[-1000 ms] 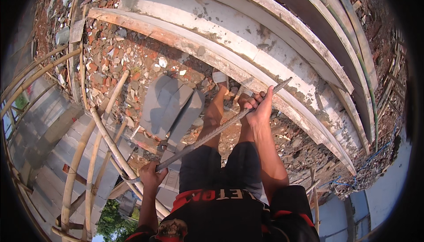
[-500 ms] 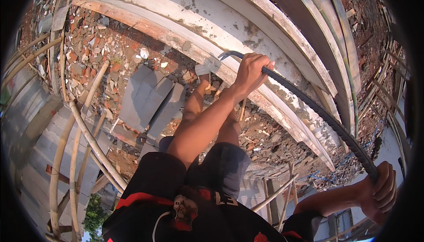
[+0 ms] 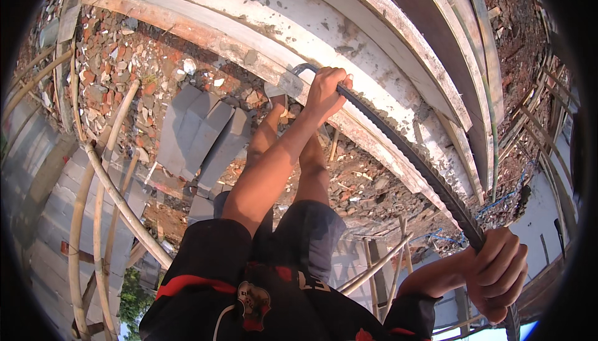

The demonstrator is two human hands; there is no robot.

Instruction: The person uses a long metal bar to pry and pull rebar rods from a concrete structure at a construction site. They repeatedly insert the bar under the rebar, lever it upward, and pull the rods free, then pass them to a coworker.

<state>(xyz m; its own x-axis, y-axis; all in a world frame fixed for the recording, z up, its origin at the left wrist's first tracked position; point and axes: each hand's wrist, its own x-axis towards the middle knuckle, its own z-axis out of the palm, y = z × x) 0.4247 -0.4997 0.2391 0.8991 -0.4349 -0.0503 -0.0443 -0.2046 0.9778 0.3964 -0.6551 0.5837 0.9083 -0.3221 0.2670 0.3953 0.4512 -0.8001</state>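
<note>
A dark ribbed crowbar [image 3: 414,160] with a curved hook end slants across the view from the upper middle to the lower right. Close behind the hook, my left hand [image 3: 328,95] is wrapped round the bar. Farther down the shaft my right hand [image 3: 496,274] grips it in a fist, and a short length of bar sticks out below that hand. The hook's tip sits at the upper edge of a long weathered plank [image 3: 205,39]; whether it bites into the wood I cannot tell. Beyond the plank lies a pale, cement-spotted surface [image 3: 249,1].
More long boards [image 3: 405,29] run along the upper right. Broken brick rubble [image 3: 118,54] covers the ground. Grey blocks [image 3: 193,129] lie beside my legs, and bamboo poles [image 3: 128,204] lean at the left. Blue cord [image 3: 436,236] lies at the right.
Both hands and the crowbar have shifted left. My right hand has come inward, and the bar's lower end now shows below it. The hook has moved slightly left along the plank.
</note>
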